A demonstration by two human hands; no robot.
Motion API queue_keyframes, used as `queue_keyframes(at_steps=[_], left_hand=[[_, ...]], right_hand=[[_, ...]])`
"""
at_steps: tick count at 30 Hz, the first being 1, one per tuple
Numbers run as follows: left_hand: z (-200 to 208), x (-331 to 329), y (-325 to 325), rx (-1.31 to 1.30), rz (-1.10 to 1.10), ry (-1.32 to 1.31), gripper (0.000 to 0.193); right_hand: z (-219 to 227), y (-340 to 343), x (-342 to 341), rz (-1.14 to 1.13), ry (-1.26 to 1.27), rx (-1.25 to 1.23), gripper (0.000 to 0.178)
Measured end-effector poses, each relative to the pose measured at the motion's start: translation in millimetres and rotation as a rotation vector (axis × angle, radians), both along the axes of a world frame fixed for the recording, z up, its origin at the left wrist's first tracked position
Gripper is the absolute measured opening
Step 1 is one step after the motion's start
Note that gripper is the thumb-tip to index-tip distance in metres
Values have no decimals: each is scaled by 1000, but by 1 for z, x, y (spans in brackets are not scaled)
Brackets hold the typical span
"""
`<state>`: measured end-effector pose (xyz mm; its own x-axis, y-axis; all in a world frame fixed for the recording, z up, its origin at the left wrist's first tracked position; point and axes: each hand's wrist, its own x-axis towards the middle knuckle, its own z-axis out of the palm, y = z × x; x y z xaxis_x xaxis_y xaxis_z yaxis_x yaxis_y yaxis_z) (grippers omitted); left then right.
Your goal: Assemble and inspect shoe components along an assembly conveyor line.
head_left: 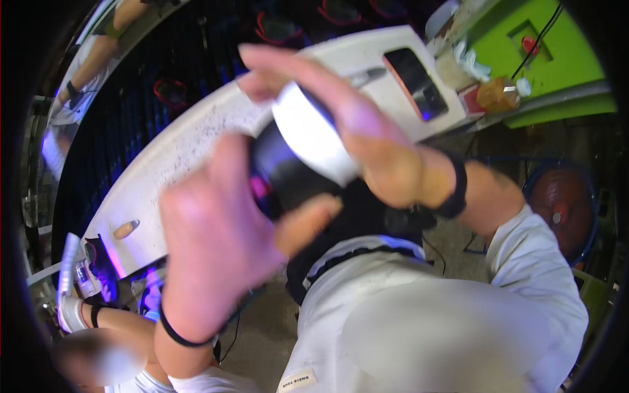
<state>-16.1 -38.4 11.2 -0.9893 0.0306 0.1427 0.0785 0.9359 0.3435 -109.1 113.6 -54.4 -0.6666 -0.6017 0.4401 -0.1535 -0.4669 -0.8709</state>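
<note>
At the near edge of the white table [167,157], the left hand [216,216] closes around, and the right hand [377,134] curves along, whether gripping I cannot tell, one blurred black object [291,164]. Step seems two-handed handling; next calls for steady support.

Place: a workshop or factory floor, by the look of it.
Dark slatted surface [209,46]: beyond your left hand [209,216] and right hand [370,128], like a production line, bearing spaced red-rimmed pieces [171,93].
White bench [154,164]: between you and those slats.
Co-workers: one arm [92,65] far beyond your left hand, another [121,318] nearer you, left of it.
Caged fan [557,203]: right of your right hand.
</note>
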Motion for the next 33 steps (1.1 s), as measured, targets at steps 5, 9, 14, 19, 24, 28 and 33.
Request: queue_keyframes(at_steps=[5,9,14,19,24,28,33], left_hand=[[-19,45,26,-194,-129,174,86],[-35,59,31,-314,-135,284,83],[-37,52,34,-382,-124,346,81],[-19,24,21,-266,-245,283,63],[-6,-37,-12,-8,-140,98,72],[-30,-61,-60,363,-232,277,69],[-51,21,-87,515,-114,273,81]], right_hand=[[-9,35,22,-9,190,83,60],[-11,36,32,-101,158,3,39],[-9,37,27,-24,169,6,48],[-6,39,-7,196,352,212,66],[7,8,-45,230,-138,168,78],[-2,-19,-34,52,-61,118,92],[-52,-20,8,-188,569,325,94]])
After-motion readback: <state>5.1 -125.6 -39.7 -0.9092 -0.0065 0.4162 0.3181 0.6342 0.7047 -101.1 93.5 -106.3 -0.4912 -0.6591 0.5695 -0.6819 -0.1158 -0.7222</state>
